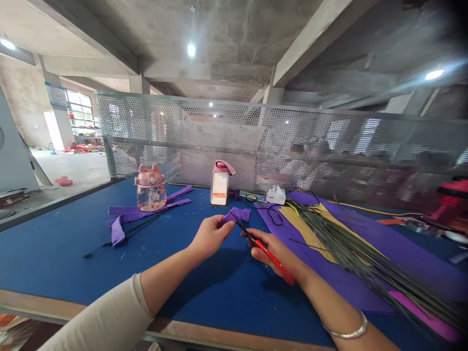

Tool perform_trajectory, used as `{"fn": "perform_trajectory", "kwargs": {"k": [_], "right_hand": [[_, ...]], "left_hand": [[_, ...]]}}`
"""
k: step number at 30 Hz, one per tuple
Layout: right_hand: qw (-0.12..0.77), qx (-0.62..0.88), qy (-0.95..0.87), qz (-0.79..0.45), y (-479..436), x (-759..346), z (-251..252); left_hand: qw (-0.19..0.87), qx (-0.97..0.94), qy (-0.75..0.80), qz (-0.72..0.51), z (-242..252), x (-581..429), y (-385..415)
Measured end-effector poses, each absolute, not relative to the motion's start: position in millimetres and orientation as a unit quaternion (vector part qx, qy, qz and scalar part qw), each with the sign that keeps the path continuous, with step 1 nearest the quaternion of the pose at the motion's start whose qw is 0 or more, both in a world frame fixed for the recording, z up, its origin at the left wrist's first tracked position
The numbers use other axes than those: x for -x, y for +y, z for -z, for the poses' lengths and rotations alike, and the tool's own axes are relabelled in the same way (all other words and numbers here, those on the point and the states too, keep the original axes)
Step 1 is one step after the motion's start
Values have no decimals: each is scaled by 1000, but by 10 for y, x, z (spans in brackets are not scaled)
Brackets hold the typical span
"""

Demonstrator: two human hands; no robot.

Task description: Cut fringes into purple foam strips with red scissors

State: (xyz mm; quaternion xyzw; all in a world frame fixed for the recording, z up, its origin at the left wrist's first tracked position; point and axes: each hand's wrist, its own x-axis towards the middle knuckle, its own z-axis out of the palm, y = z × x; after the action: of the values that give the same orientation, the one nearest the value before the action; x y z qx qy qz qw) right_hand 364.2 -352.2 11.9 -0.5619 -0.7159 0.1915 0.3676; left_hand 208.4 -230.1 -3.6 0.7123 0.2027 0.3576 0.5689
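Note:
Between its thumb and fingers, my left hand pinches a purple crepe paper strip above the blue table. My right hand is closed around red-handled scissors, whose dark blades reach up to the strip beside my left fingertips. Whether the blades are parted I cannot tell. More purple fringed paper strips lie on the left of the table, next to a thin green stem.
A pink-lidded bottle stands back left; a phone leans on another bottle. On the right, green stems lie over purple sheets and tan paper. A perforated metal screen borders the table.

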Motion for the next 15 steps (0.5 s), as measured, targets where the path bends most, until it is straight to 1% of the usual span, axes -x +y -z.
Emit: {"fn": "perform_trajectory", "kwargs": {"k": [7, 11, 15], "right_hand": [[406, 560, -685, -229, -3536, -3547, -136], [395, 551, -687, -262, -3539, -3564, -139], [385, 543, -697, -267, -3529, -3595, -125]], "left_hand": [[515, -747, 219, -359, -45, -2054, -2374], [511, -739, 239, -369, -82, -2043, -2390], [501, -747, 231, -371, -84, -2040, -2395]]}}
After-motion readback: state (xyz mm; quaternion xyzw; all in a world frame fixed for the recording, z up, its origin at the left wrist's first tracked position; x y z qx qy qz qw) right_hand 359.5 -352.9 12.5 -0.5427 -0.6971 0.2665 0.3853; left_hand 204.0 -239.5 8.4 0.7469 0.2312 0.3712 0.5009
